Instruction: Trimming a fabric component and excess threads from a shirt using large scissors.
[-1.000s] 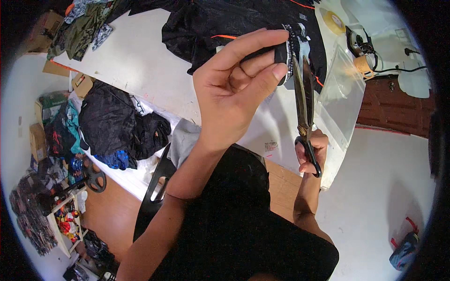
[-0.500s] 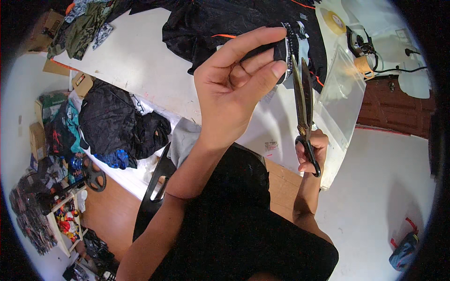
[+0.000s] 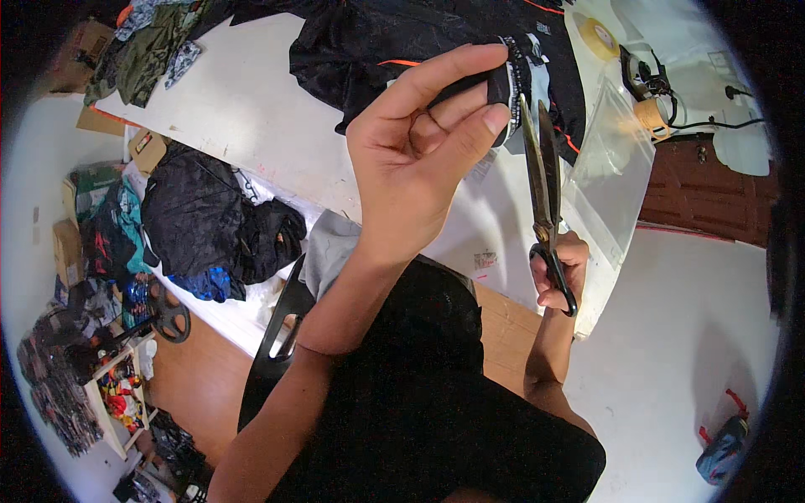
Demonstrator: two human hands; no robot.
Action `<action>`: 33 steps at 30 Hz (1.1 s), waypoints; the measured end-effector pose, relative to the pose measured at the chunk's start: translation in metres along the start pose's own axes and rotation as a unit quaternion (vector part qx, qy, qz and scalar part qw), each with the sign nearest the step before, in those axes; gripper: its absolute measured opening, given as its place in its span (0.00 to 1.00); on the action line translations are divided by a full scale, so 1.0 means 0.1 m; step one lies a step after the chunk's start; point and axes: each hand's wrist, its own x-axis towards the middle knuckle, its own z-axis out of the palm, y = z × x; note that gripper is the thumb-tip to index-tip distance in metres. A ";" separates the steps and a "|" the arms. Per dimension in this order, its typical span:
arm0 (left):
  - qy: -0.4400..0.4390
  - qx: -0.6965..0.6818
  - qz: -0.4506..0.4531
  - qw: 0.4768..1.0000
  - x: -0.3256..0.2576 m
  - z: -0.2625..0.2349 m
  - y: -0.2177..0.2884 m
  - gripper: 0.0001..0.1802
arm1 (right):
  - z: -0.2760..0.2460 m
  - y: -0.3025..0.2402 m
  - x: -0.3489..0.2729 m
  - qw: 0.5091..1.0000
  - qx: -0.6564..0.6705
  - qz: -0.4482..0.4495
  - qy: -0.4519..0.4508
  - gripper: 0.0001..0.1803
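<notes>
Raised over the table, my left hand pinches the edge of a piece of black fabric between thumb and fingers. Pale stitching runs along that edge, and a small white tag-like piece shows beside it. My right hand grips black-handled scissors that point away from me. Their dark metal blades are slightly apart, with the tips close to the stitched edge; whether they touch it I cannot tell. Behind, a black garment with orange trim lies spread on the white table.
A tape roll, a dark corded device and an orange-tan mug stand at the far right, near a clear plastic sheet. Dark clothes are piled left. Below me is a black chair.
The held fabric edge and my left fingertips have shifted very slightly up and left. The scissors have moved only a touch, their blades still slightly apart.
</notes>
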 end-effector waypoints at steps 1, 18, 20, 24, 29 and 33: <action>0.007 0.006 -0.003 1.000 0.00 0.00 0.00 0.25 | 0.01 0.00 0.00 1.000 0.000 0.000 0.000 0.27; 0.034 0.060 0.043 0.997 -0.02 0.05 -0.04 0.23 | -0.05 -0.04 -0.04 0.997 0.056 0.028 -0.042 0.22; 0.022 0.056 0.054 0.997 -0.03 0.03 -0.05 0.23 | -0.05 -0.04 -0.05 0.997 0.057 0.033 -0.042 0.22; 0.025 0.053 0.054 0.997 -0.02 0.02 -0.05 0.24 | -0.01 -0.08 -0.04 0.998 0.036 0.050 -0.018 0.25; 0.017 0.023 0.022 0.999 -0.03 0.01 -0.04 0.24 | 0.01 -0.08 -0.03 0.998 0.051 0.039 -0.016 0.24; -0.007 0.018 0.018 1.000 -0.03 0.00 -0.04 0.24 | -0.01 -0.07 0.01 0.998 0.038 0.026 -0.030 0.23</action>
